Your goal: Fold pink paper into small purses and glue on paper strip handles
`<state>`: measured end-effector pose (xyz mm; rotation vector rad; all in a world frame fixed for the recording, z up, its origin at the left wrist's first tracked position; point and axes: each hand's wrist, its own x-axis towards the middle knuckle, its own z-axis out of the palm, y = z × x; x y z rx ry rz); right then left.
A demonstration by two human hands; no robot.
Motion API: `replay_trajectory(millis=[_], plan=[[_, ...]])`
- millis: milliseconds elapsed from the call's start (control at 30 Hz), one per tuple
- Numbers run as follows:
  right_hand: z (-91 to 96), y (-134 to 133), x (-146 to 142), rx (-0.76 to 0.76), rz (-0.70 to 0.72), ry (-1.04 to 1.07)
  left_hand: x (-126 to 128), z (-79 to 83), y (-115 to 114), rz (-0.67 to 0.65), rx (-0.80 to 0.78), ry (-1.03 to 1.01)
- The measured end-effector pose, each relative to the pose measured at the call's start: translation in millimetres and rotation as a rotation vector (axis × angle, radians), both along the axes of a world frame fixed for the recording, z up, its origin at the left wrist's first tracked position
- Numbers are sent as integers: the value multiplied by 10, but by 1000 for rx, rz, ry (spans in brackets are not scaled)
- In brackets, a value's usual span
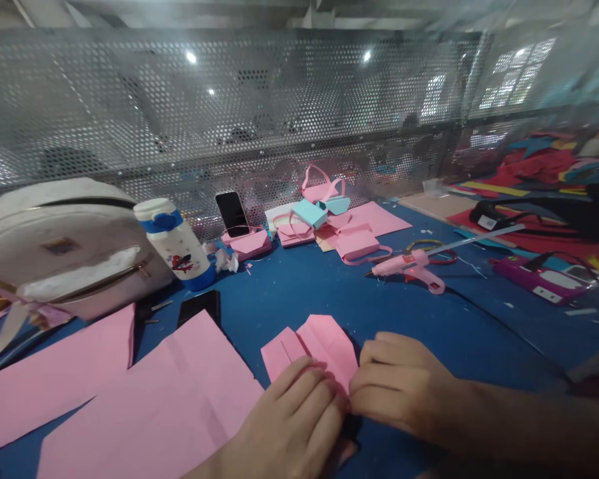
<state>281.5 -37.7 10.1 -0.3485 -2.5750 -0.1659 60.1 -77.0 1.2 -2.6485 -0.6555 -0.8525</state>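
Observation:
A folded piece of pink paper (pixel 324 339) with angled corners and crease lines lies on the blue table in front of me. Across its near part rests my left hand (pixel 302 416), its fingers curled over the paper and covering the lower portion. My right hand (pixel 399 382) is closed at the paper's right edge, fingertips pinching it close to the left fingers. To the left, large pink paper sheets (pixel 170 392) lie partly under my left forearm. Beyond the hands, a pink glue gun (pixel 412 266) with a clear glue stick lies on its side.
Small pink paper bags (pixel 357 243) and a light blue one (pixel 309 213) stand at the back. A white backpack (pixel 70 246), a bottle (pixel 177 246), an upright phone (pixel 232 214) and a dark phone (pixel 199 307) are left. A purple power strip (pixel 542 279) sits right. Perforated metal panel (pixel 259 100) behind.

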Motion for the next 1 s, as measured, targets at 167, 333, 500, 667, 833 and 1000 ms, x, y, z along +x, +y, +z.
replay_trajectory(millis=[167, 333, 500, 667, 833, 1000], plan=[[22, 47, -62, -163, 19, 138, -21, 49, 44, -13, -91, -63], [81, 151, -98, -313, 31, 153, -74, 164, 60, 69, -300, -98], [146, 228, -200, -287, 98, 213, -132, 237, 67, 131, -494, -190], [183, 235, -244, -276, 108, 239, -175, 232, 87, 159, -600, -316], [202, 226, -245, -323, 102, 226, -174, 252, 84, 165, -625, -369], [199, 218, -255, -295, 101, 222, -157, 284, 91, 134, -579, -392]])
